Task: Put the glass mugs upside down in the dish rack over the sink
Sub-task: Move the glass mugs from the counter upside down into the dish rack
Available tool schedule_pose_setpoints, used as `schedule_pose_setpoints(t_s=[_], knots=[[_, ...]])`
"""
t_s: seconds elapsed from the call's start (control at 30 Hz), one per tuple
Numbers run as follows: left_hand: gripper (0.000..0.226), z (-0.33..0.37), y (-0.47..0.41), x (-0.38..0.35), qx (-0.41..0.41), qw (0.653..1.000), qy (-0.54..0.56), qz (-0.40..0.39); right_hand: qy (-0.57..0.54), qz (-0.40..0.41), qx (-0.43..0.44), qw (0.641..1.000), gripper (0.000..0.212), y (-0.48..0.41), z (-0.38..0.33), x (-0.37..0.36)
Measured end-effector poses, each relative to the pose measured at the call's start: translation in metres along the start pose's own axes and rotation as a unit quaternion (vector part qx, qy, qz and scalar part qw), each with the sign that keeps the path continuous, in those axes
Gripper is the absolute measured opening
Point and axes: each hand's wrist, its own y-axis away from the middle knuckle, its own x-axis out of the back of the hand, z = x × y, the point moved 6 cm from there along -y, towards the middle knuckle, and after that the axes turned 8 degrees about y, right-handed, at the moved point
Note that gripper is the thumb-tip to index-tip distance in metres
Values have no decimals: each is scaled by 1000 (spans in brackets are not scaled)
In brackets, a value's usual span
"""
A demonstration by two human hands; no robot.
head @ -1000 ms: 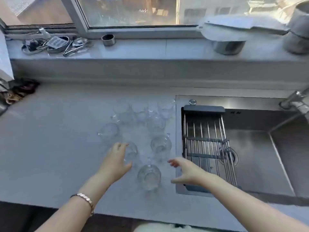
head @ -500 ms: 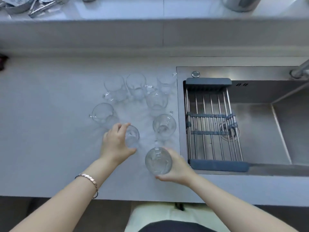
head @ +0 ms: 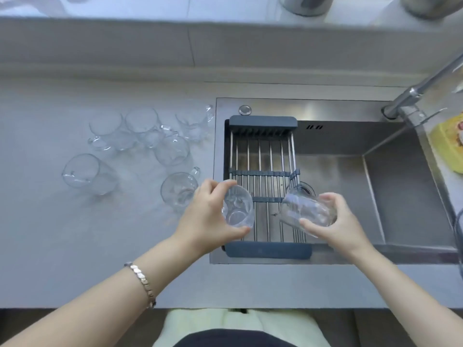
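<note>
Your left hand and right hand each grip a clear glass mug over the grey wire dish rack; tipping both together risks a clink or slip.

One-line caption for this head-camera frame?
Left hand and right hand each hold a glass mug above the dish rack; six mugs wait on the counter.

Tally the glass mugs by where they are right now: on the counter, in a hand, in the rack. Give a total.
Glass mugs on the counter: 6
Glass mugs held, one in the left hand, one in the right hand: 2
Glass mugs set in the dish rack: 0
Total: 8
</note>
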Motion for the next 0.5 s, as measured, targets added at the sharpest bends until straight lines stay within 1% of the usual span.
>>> schedule_pose_setpoints(t_s=[0.1,0.2,0.3,0.4,0.5], knots=[[85,19,-22,-10,-13,1000,-16,5,66,26,21,997,64,-29,-10,24],[85,26,-43,-9,-17,999,-22,17,131,27,78,988,69,-65,-39,20],[84,28,-63,0,-13,999,-41,33,187,22,134,973,70,-110,-72,-1],[85,25,-78,10,-16,998,-51,36,250,4,137,959,70,-156,-95,-33],[86,18,-90,17,-21,997,-65,36,299,-15,133,945,73,-193,-101,-67]])
